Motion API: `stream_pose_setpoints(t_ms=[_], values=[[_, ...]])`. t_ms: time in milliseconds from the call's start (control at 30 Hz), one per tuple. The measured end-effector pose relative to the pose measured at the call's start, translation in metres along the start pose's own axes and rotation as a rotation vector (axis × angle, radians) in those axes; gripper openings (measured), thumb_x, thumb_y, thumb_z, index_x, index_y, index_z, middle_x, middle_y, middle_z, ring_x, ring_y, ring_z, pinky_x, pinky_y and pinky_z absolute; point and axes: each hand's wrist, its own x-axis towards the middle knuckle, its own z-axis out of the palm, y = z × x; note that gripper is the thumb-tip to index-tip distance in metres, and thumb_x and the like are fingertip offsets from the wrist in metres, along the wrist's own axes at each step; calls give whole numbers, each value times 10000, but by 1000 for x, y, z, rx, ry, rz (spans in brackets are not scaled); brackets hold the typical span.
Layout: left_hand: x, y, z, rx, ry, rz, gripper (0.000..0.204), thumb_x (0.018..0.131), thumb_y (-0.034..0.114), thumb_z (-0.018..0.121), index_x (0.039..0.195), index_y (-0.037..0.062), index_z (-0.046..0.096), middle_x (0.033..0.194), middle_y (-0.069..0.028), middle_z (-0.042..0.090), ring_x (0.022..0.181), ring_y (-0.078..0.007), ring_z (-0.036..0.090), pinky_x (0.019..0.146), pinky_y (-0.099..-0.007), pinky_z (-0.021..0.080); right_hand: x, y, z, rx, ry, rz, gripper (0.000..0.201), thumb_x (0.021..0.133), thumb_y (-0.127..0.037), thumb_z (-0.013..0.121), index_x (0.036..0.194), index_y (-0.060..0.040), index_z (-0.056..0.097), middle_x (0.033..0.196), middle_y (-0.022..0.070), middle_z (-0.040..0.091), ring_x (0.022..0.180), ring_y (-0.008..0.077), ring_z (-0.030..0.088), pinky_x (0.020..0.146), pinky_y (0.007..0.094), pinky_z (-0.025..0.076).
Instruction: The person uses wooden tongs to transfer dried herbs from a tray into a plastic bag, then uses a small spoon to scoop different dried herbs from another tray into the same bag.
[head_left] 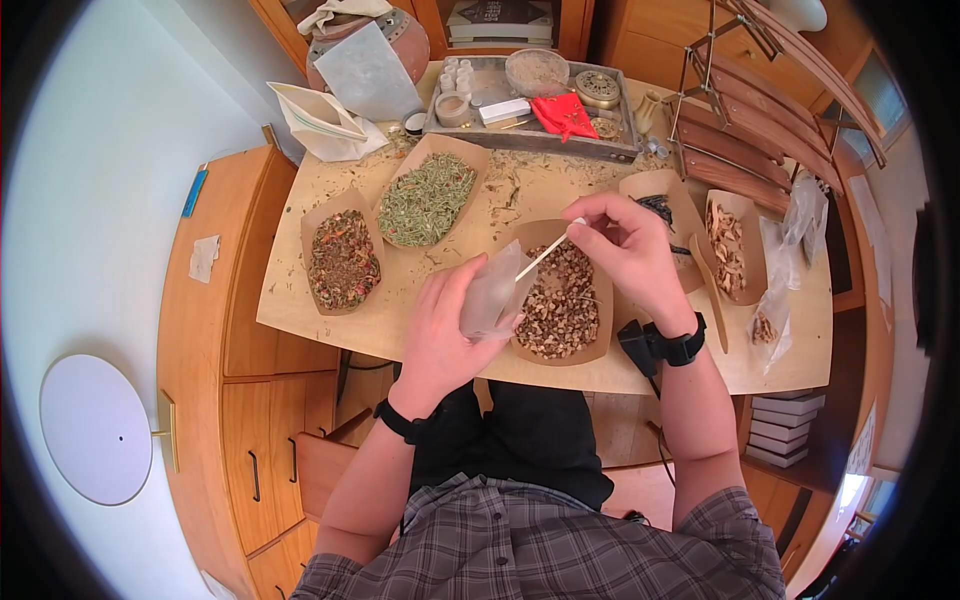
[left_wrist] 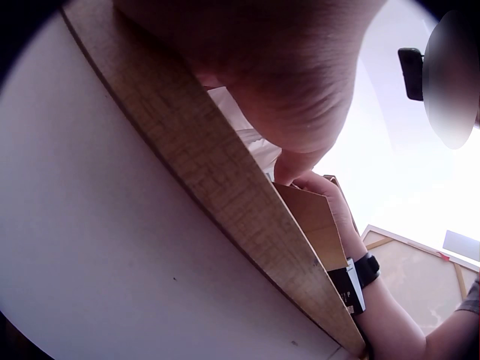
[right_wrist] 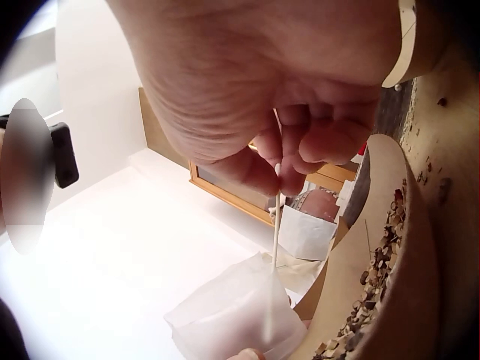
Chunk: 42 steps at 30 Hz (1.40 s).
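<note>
In the head view my left hand (head_left: 440, 325) grips a small translucent white pouch (head_left: 488, 303) by its side, its mouth turned toward the right. My right hand (head_left: 632, 245) pinches a thin pale stick (head_left: 545, 258) between thumb and fingers. The right wrist view shows the stick (right_wrist: 276, 240) slanting down with its lower end inside the pouch (right_wrist: 229, 315). Both hands are above a brown paper tray (head_left: 604, 325) of chopped brown pieces (head_left: 560, 325). The left wrist view mostly shows the table edge (left_wrist: 225, 195) and part of the left hand (left_wrist: 292, 97).
Paper trays of green herb (head_left: 425, 200) and mixed dried flowers (head_left: 345, 260) lie to the left. At the right are dark strips (head_left: 655, 208), pale slices (head_left: 728, 250), a wooden spatula (head_left: 708, 285) and plastic bags (head_left: 775, 300). A grey wooden tray (head_left: 545, 142) and a slatted rack (head_left: 740, 150) stand behind.
</note>
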Motion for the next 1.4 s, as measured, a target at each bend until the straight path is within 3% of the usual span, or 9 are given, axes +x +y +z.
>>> stream_pose_setpoints(t_ms=[1400], values=[[0,0,-2,7,-2,-9,776,824,217,972,1488,31,616,1312,-204,699,1189,-409,678,1020,-488,554,0,-1,6,-113,-53,-4,159,1006,-111,813,1143,-31,826,895,7,739,740,60,601,683,264,510]])
